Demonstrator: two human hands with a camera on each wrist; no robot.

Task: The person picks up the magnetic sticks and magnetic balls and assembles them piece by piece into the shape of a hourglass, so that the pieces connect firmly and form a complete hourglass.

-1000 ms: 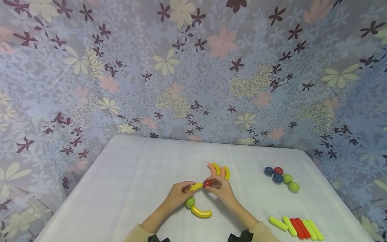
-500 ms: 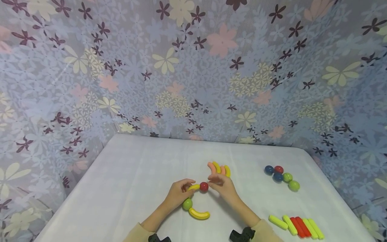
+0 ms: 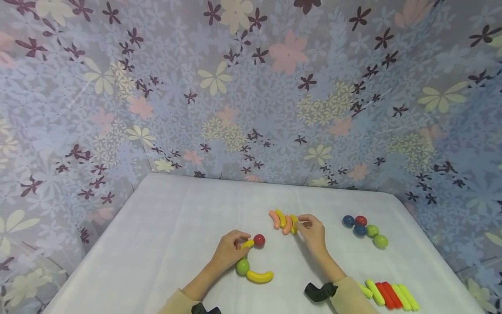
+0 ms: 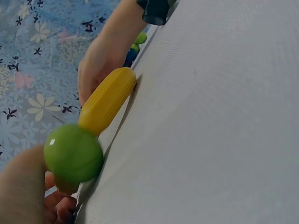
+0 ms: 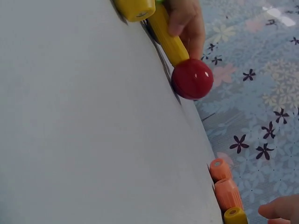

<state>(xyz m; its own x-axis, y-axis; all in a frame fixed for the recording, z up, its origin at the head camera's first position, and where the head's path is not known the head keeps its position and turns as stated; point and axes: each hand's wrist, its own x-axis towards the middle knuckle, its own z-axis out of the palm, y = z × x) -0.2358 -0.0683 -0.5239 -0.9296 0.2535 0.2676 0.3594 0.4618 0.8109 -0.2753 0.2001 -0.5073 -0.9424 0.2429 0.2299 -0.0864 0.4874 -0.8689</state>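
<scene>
My left hand [image 3: 228, 250] pinches a yellow curved rod [image 5: 169, 37] between thumb and fingers. A shiny red ball [image 3: 259, 240] sits at the rod's far end, a green ball [image 3: 242, 267] at its near end. From the green ball a second yellow curved rod [image 3: 260, 277] runs to the right, its ribbed side showing in the left wrist view. Farther back, my right hand [image 3: 312, 231] reaches to a row of orange and yellow curved rods, fingertips right at the rightmost yellow one [image 3: 293, 224]. In the right wrist view, its fingertip shows beside that row.
Blue, red and green balls [image 3: 360, 230] cluster at the right of the white-covered table [image 3: 176, 209]. Lime and red straight rods [image 3: 386, 295] lie at the front right, partly behind the right sleeve. A floral curtain [image 3: 251, 109] hangs beyond the table's far edge.
My right hand has let go of the red ball and moved right and back to the curved rods. The joined balls and rods have shifted slightly left with my left hand still holding on.
</scene>
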